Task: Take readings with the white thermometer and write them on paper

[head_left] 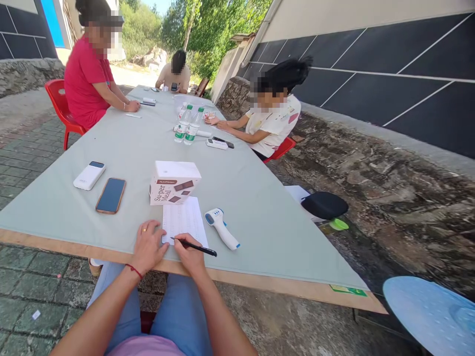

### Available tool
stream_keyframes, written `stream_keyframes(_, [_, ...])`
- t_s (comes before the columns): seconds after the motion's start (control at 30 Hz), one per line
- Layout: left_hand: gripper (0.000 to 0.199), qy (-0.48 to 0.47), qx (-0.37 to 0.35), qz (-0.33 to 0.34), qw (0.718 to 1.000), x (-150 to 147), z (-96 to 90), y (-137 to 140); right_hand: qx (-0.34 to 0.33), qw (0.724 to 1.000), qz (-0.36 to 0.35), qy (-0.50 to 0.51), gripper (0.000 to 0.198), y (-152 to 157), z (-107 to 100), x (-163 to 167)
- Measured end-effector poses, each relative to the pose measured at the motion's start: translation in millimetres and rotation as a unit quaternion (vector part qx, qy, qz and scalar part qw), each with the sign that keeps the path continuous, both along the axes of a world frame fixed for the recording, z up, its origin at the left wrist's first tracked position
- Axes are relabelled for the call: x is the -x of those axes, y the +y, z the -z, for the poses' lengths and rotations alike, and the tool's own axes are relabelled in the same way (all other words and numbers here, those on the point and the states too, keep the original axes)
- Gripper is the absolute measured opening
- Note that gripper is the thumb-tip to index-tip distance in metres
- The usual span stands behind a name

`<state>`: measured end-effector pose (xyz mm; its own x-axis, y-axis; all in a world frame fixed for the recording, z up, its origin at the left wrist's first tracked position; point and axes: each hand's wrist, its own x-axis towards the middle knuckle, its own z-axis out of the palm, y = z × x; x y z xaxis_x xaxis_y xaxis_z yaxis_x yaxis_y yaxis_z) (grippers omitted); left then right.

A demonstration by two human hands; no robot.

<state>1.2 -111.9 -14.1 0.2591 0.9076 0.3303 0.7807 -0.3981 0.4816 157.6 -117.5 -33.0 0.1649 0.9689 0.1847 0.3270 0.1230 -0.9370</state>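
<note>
Head view, live now: gripping a black pen (204,249) in the right fingers (180,248), slantwise, with its tip down over a white sheet (180,220) and its blunt end pointing off to the right. Impossible to say from here whether touching the paper. Across to the left fingers (148,228): grasping nothing, loosely spread, resting at the sheet's left edge, with a ring (144,229) on one and a red cord (133,270) around the wrist behind.

Straight beyond the fingers of both hands, look: a white box (176,173) printed "Super Meal", standing upright at the sheet's far end. Near the right fingers, on their right: a white-and-blue thermometer (224,231), lying down. Off ahead and left of the left fingers: a phone (111,196) with a dark screen, and past it a white device (89,175), both flat on the grey-green counter (278,222).

Now well ahead of the fingers: two green-capped bottles (187,127), upright and close together. Farther out to the left, a person in red (87,79), seated at the counter; to the right, a person in a patterned shirt (280,121), seated too, with forearms on the counter.
</note>
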Motion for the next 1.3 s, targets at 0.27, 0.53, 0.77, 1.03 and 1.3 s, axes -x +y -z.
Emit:
stream_keyframes(0.27, [0.021, 0.015, -0.004, 0.000, 1.000, 0.0, -1.7, -0.6, -0.009, 1.000, 0.001, -0.016, 0.018, -0.2, -1.4, 0.9])
stream_keyframes(0.53, [0.022, 0.020, -0.009, 0.002, 1.000, 0.2, -1.0, -0.5, -0.007, 1.000, -0.008, -0.023, 0.017, -1.0, -4.2, 1.5])
stream_keyframes(0.77, [0.022, 0.024, -0.010, 0.004, 1.000, 0.9, 0.2, 0.2, -0.005, 1.000, -0.006, -0.025, 0.017, -1.6, -4.9, 1.4])
stream_keyframes(1.03, [0.021, 0.008, -0.006, 0.006, 1.000, 1.4, -0.5, 0.1, -0.004, 1.000, 0.006, -0.020, 0.017, -1.5, -1.8, 1.1])
stream_keyframes(1.3, [0.021, -0.002, -0.004, 0.006, 1.000, 1.3, 1.2, 0.3, -0.012, 1.000, 0.018, -0.022, 0.017, -0.4, -0.7, 1.6])
